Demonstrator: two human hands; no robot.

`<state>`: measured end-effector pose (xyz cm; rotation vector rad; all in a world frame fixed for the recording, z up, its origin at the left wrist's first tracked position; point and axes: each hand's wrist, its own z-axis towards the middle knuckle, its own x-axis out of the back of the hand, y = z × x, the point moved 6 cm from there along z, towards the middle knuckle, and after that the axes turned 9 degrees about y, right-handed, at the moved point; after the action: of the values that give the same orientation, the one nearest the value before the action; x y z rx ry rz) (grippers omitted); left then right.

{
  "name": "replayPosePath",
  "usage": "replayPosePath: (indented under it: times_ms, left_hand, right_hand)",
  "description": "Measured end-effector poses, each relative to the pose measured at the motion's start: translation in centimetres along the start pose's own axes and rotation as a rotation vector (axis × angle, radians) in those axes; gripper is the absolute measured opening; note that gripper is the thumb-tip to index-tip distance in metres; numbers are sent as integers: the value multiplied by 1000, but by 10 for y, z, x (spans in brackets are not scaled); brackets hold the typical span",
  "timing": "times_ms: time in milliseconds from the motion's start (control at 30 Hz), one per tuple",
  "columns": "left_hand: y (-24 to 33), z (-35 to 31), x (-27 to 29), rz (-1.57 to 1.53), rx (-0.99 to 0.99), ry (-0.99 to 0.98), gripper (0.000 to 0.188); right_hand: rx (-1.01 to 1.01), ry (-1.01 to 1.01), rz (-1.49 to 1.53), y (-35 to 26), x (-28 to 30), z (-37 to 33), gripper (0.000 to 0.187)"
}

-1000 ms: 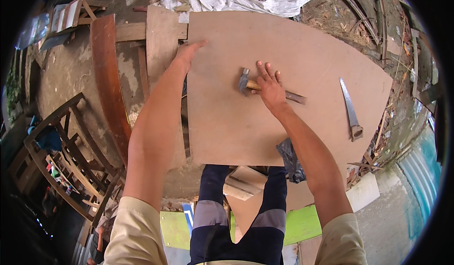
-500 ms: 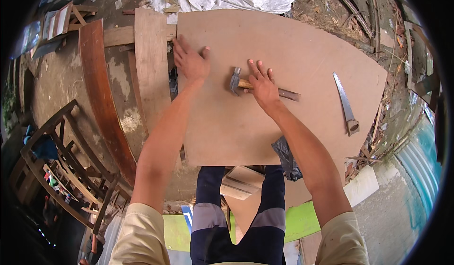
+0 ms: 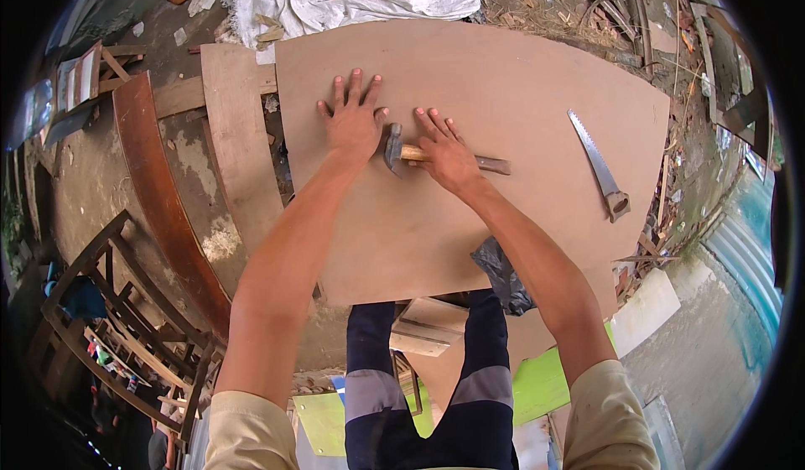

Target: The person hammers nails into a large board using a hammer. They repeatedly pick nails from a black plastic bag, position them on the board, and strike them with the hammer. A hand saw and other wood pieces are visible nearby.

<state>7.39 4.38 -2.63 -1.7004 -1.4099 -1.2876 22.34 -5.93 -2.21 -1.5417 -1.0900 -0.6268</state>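
My left hand (image 3: 354, 126) lies flat on a large brown sheet of board (image 3: 386, 235), its fingers spread, near the board's far left part. Just right of it is the head of a claw hammer (image 3: 493, 165) with a wooden handle, which lies across the board. Over the hammer's handle rests my right hand (image 3: 446, 153), its fingers stretched out flat past the handle; the palm hides part of the handle. A handsaw (image 3: 595, 155) with a wooden grip lies on the board's right side, apart from both hands.
Left of the board lie a pale plank (image 3: 239, 126) and a dark reddish plank (image 3: 163, 176). A wooden frame (image 3: 126, 302) stands at the lower left. White sheeting (image 3: 360, 0) lies beyond the far edge. A black plastic bag (image 3: 503, 277) sits under my right forearm.
My left hand has moved from the board's left edge further onto the board, fingers now spread. My right hand stays over the hammer. The whole view has turned slightly.
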Motion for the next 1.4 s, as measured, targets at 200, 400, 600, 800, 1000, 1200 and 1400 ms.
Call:
replayPosePath:
  times_ms: [200,400,600,800,1000,1200,1400]
  left_hand:
    - [7,-2,-3,59,-60,-1,58]
    - [14,-5,0,58,-34,-28,58]
    - [14,-7,-9,62,-52,51,59]
    - [6,-9,-24,9,-9,123,61]
    - [87,-98,-76,-73,-40,141,74]
    - [158,-175,-122,-147,55,-208,91]
    - [184,-167,-125,-298,345,-387,108]
  right_hand:
    - [-69,53,-136,43,29,24,30]
    - [-103,61,-134,38,29,33,31]
    - [-62,108,-142,43,29,30,35]
    - [14,-66,-189,58,38,20,36]
    - [-392,128,25,147,70,-104,34]
    - [-758,236,118,202,79,-288,35]
    - [-882,223,293,202,43,-371,36]
